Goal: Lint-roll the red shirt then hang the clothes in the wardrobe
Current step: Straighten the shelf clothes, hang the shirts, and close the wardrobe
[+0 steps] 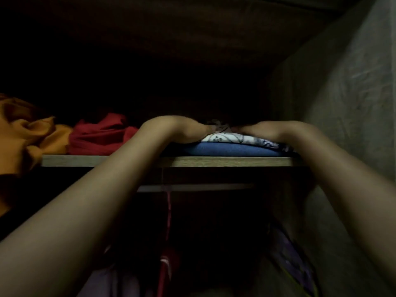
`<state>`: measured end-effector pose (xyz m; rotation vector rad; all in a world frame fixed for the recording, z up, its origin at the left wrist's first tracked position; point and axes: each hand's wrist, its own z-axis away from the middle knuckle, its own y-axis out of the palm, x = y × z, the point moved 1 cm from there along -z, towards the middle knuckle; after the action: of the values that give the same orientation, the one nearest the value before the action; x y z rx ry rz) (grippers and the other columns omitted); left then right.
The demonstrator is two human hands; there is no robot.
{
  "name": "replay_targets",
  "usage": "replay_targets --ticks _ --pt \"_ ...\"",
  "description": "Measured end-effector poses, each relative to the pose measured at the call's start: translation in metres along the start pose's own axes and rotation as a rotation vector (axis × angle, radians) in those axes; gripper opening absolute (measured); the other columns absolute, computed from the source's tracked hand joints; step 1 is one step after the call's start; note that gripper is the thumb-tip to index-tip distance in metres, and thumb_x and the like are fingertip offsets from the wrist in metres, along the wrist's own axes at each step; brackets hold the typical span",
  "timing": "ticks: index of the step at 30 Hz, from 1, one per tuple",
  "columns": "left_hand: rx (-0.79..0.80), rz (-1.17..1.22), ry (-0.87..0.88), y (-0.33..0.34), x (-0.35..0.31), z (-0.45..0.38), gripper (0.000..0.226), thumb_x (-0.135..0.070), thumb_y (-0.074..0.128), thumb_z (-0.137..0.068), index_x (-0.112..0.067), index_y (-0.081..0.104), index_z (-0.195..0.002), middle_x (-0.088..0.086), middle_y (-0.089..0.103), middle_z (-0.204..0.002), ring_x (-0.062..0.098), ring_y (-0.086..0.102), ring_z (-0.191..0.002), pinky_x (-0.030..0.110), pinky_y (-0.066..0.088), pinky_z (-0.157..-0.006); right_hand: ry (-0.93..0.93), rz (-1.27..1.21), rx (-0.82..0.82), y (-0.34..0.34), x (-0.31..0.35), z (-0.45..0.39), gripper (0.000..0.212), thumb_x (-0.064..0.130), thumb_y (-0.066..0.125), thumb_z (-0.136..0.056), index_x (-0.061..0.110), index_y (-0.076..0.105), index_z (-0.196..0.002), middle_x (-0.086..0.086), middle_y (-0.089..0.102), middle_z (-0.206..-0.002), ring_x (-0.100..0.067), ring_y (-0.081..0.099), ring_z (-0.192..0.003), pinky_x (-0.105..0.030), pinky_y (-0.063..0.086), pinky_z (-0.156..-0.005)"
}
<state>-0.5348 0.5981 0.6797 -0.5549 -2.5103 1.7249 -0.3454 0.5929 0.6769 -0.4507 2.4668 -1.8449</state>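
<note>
Both hands reach over shelf (pixel 107 161) front edge: left hand (pixel 188 129) and right hand (pixel 259 130) rest on folded stack (pixel 231 144) near right end, fingers hidden, grip unclear. Red shirt (pixel 100 136) lies crumpled leftward, nearer left hand.

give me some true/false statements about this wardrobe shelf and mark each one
1. Both hands rest on a folded stack on the shelf. True: the left hand and right hand lie on the patterned cloth.
2. The patterned cloth lies under the blue cloth. False: it lies on top of the blue cloth.
3. A red garment sits left of the stack. True.
4. The orange fabric is at the shelf's right end. False: it is at the left end, beside the red garment.
5. A lint roller is in the right hand. False: no roller shows; the fingers are hidden in the dark.
</note>
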Motion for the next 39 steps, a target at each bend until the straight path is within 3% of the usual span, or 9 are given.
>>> replay_targets --ticks 3,7,10,14,22,29,33,36,39 --pt "-0.161 0.019 0.066 -0.005 -0.007 0.018 0.059 -0.052 0.029 -0.098 -0.014 0.043 -0.141 0.011 0.039 -0.149 0.027 0.039 -0.134 0.032 0.028 -0.107 0.066 0.173 -0.017 -0.014 -0.025 -0.003 0.046 0.042 0.026 -0.102 0.020 0.050 -0.135 -0.010 0.054 -0.130 -0.027 0.053 -0.114 -0.034 0.036 -0.100" --pt "-0.321 0.050 -0.003 -0.045 0.059 0.054 0.053 -0.037 0.050 -0.095 -0.023 0.036 -0.144 0.003 0.039 -0.150 0.020 0.038 -0.134 0.028 0.030 -0.105 -0.012 0.212 -0.234 -0.020 0.016 -0.003 0.056 0.051 0.045 -0.093 0.020 0.046 -0.139 -0.012 0.052 -0.137 -0.030 0.051 -0.119 -0.033 0.039 -0.096" --pt "-0.205 0.019 -0.092 -0.065 0.096 0.081 0.071 -0.039 0.064 -0.086 -0.025 0.030 -0.147 -0.001 0.034 -0.152 0.018 0.035 -0.136 0.022 0.027 -0.097 -0.183 0.016 -0.362 -0.024 0.068 0.004 0.068 0.061 0.053 -0.083 0.025 0.044 -0.141 -0.004 0.051 -0.140 -0.023 0.049 -0.124 -0.030 0.037 -0.092" --pt "-0.043 -0.054 -0.176 -0.065 0.117 0.097 0.103 -0.062 0.069 -0.066 -0.031 0.018 -0.150 -0.003 0.029 -0.153 0.020 0.035 -0.135 0.029 0.030 -0.108 -0.433 -0.014 -0.262 -0.012 0.139 0.008 0.086 0.069 0.061 -0.073 0.032 0.036 -0.145 0.006 0.040 -0.150 -0.015 0.040 -0.135 -0.026 0.031 -0.103" --pt "-0.248 -0.174 -0.151 -0.049 0.125 0.082 0.055 -0.037 0.072 -0.075 -0.020 0.053 -0.124 0.003 0.058 -0.120 0.022 0.056 -0.106 0.034 0.048 -0.094 -0.537 0.132 -0.319 0.038 0.185 -0.001 0.042 0.032 0.065 -0.087 0.020 0.055 -0.126 0.000 0.066 -0.101 -0.012 0.058 -0.084 -0.021 0.044 -0.065" --pt "-0.608 -0.346 0.129 -0.055 0.114 0.071 0.064 -0.024 0.065 -0.084 -0.013 0.033 -0.138 0.015 0.048 -0.130 0.035 0.056 -0.111 0.043 0.048 -0.093 -0.399 -0.128 -0.483 0.040 0.188 -0.026 0.095 0.025 0.077 -0.073 0.031 0.018 -0.146 -0.019 0.061 -0.117 -0.039 0.061 -0.105 -0.043 0.054 -0.086" --pt "-0.811 -0.220 0.324 -0.058 0.114 0.080 0.054 -0.015 0.060 -0.086 -0.017 0.035 -0.134 0.011 0.042 -0.127 0.030 0.057 -0.103 0.039 0.051 -0.085 -0.384 -0.178 -0.691 0.032 0.186 -0.023 0.066 0.014 0.064 -0.080 0.032 0.032 -0.134 -0.018 0.062 -0.110 -0.043 0.062 -0.098 -0.045 0.054 -0.079" --pt "-0.825 0.027 0.383 -0.055 0.119 0.087 0.070 -0.007 0.064 -0.075 -0.016 0.033 -0.138 0.009 0.039 -0.128 0.022 0.048 -0.116 0.028 0.042 -0.101 -0.381 -0.326 -0.785 0.030 0.184 -0.024 0.055 0.005 0.057 -0.081 0.031 0.040 -0.126 -0.013 0.062 -0.106 -0.036 0.064 -0.093 -0.038 0.053 -0.076" --pt "-0.751 0.035 0.264 -0.044 0.130 0.083 0.100 -0.029 0.071 -0.071 -0.022 0.009 -0.149 0.013 0.026 -0.144 0.029 0.033 -0.133 0.045 0.033 -0.111 -0.349 -0.442 -0.883 0.034 0.184 -0.026 0.056 0.002 0.056 -0.082 0.032 0.040 -0.126 -0.009 0.060 -0.108 -0.027 0.063 -0.094 -0.031 0.050 -0.074"
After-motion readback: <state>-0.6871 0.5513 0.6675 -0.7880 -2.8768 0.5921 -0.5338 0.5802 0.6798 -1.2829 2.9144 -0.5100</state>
